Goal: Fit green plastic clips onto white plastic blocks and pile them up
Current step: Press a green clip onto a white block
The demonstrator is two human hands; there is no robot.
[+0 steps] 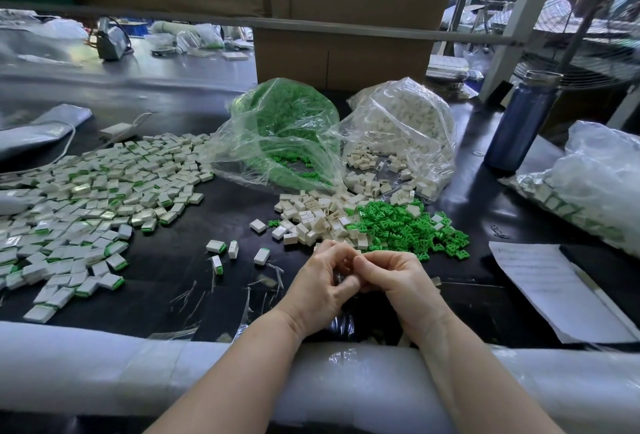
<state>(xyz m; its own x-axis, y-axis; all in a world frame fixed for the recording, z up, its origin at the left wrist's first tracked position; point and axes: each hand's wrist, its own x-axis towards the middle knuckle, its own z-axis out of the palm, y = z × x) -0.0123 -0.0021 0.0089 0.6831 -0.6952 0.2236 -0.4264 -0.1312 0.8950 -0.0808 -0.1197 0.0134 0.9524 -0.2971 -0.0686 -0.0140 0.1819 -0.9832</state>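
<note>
My left hand (320, 281) and right hand (388, 278) curl together lower centre, contents hidden; small white plastic blocks (311, 222) look light, stiff, so pinch their sides.

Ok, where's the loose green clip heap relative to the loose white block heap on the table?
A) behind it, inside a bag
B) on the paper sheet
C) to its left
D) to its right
D: the loose green clips lie right of the loose white blocks, the two heaps touching, just beyond both hands.

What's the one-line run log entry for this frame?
left hand: curled, meets right | right hand: curled | held part: hidden | loose green clips: right | finished pile: left
</note>
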